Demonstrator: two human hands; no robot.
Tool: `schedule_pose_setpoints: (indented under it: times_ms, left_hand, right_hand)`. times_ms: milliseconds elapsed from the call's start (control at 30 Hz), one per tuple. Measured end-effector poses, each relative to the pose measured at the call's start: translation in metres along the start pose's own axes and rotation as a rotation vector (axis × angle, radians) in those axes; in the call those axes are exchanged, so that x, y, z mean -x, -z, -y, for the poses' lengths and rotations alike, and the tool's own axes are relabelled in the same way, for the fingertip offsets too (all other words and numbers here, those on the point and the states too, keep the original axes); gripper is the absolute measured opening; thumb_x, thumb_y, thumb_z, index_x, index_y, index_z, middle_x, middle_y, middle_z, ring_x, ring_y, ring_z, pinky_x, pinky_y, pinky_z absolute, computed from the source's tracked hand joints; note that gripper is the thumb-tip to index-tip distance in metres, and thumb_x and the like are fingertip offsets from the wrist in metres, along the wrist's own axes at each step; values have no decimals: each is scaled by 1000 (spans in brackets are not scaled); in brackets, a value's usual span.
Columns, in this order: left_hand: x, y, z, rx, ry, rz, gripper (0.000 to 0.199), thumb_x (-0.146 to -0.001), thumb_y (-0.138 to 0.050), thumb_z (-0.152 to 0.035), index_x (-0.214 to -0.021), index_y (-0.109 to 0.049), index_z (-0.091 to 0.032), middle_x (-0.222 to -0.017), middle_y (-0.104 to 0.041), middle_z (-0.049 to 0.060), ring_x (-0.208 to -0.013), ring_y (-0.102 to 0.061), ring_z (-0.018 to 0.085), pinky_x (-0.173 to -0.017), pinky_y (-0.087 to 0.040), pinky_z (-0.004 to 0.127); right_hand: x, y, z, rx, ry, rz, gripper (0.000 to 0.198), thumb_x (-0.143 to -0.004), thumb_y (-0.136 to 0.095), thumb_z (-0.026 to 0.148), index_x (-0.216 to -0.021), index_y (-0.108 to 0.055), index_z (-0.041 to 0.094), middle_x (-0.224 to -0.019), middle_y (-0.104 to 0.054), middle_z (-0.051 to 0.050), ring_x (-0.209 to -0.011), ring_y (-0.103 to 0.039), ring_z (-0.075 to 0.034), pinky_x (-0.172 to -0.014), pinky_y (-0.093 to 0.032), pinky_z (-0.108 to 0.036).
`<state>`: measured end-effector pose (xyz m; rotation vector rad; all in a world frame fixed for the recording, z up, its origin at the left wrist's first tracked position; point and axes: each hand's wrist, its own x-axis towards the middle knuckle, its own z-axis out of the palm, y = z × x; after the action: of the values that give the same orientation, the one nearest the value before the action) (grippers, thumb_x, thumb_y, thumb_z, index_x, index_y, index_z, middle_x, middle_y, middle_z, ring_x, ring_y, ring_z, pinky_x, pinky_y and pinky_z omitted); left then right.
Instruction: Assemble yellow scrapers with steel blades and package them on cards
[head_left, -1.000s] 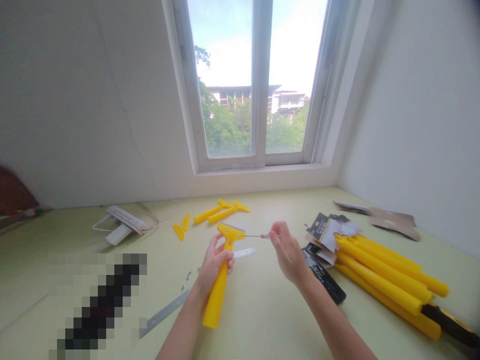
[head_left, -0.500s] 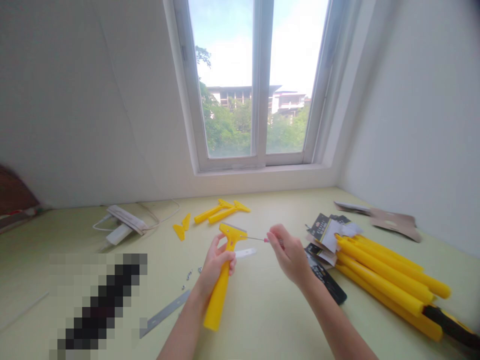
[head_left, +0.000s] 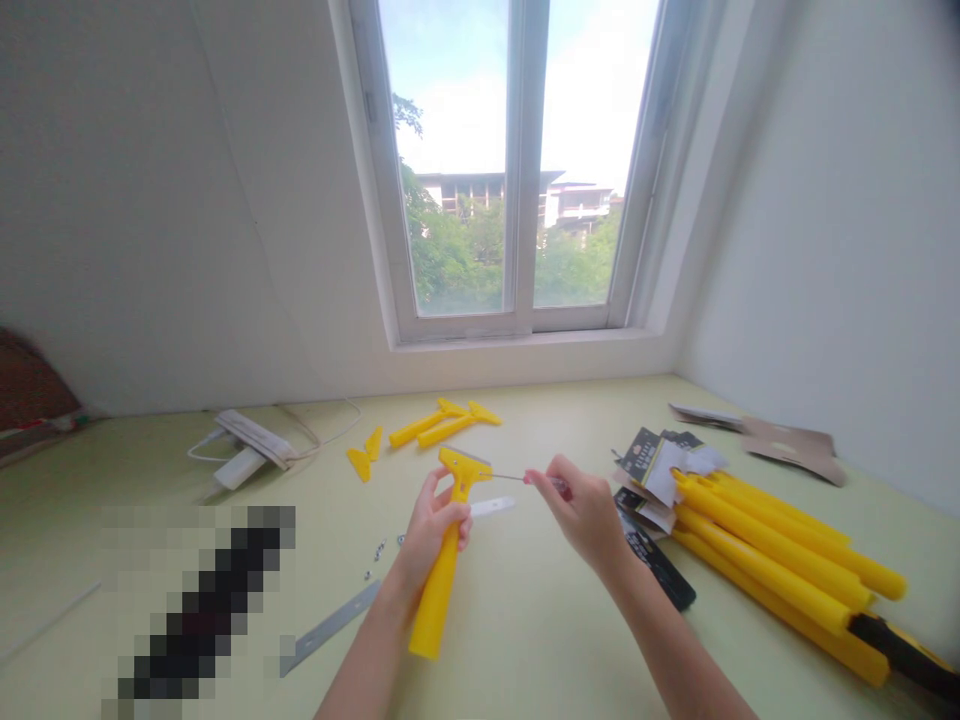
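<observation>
Left hand [head_left: 435, 522]: fingers wrapped round yellow scraper [head_left: 435, 610], just below its head [head_left: 466, 465]. Right hand [head_left: 586, 508]: fingers pinching screwdriver [head_left: 510, 478]. Scraper's probably light, stiff, slick plastic; best held there.

The head camera looks forward and down, near the left hand [head_left: 433, 522] and right hand [head_left: 589, 510], facing the window [head_left: 523, 200] beyond.

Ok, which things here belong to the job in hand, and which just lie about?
In the job:
scraper, in the left hand
screwdriver, in the right hand
probably metal bits, metal strip, yellow triangles
perhaps far scrapers, yellow bundle

Seemingly just lying about:
power strip
brown card
</observation>
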<state>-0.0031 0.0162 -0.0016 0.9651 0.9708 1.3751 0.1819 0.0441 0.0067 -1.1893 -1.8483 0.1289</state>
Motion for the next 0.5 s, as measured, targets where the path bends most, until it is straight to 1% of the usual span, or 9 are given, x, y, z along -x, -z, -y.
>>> schedule_pose_setpoints:
  times_ms: [33, 100, 200, 267, 367, 500]
  left_hand:
    - [0, 0, 0, -3, 0, 1, 46, -59, -52, -14, -101, -34, -21, -65, -51, -5, -37, -38, 3, -34, -30, 16]
    - [-1, 1, 1, -7, 0, -5, 46, -59, -53, -14, -101, -34, -21, -63, -50, -6, -37, -38, 3, -34, -30, 16]
    - [-2, 3, 2, 0, -1, -24, 47, -59, -53, -14, -101, -34, -21, -62, -49, -6, -37, -39, 3, -34, -31, 16]
    - [-2, 4, 2, 8, -7, -32, 47, -59, -53, -13, -101, -34, -20, -61, -49, -7, -37, -39, 3, -34, -31, 16]
    - [-2, 4, 2, 8, -11, -35, 46, -60, -52, -13, -102, -34, -20, -62, -49, -6, -37, -39, 3, -34, -31, 16]
    - [-2, 4, 3, -3, -11, -26, 46, -60, -52, -12, -101, -35, -20, -65, -51, -5, -38, -39, 3, -34, -31, 16]
  right_hand:
    - [0, 1, 0, 25, -4, 11, 28, -81, -42, 39, -60, -44, 20, -44, -41, 6, -41, -40, -9, -45, -28, -20]
    - [-1, 2, 2, 9, -21, 59, 25, -84, -36, 36, -67, -45, 20, -50, -44, 5, -46, -43, -10, -47, -29, -21]
    - [-1, 2, 4, -111, -8, 140, 16, -85, -35, 33, -80, -43, 20, -61, -50, 3, -53, -48, -11, -51, -34, -21]
    - [-1, 1, 4, -174, 28, 171, 13, -84, -36, 31, -82, -43, 20, -64, -50, 2, -55, -48, -11, -52, -36, -21]
    - [-1, -2, 3, -220, 54, 158, 13, -84, -38, 30, -80, -44, 20, -65, -52, 2, -57, -50, -11, -55, -38, -21]
    - [-1, -4, -1, -199, 43, 84, 17, -81, -44, 34, -75, -47, 19, -61, -54, 2, -54, -50, -9, -52, -39, -19]
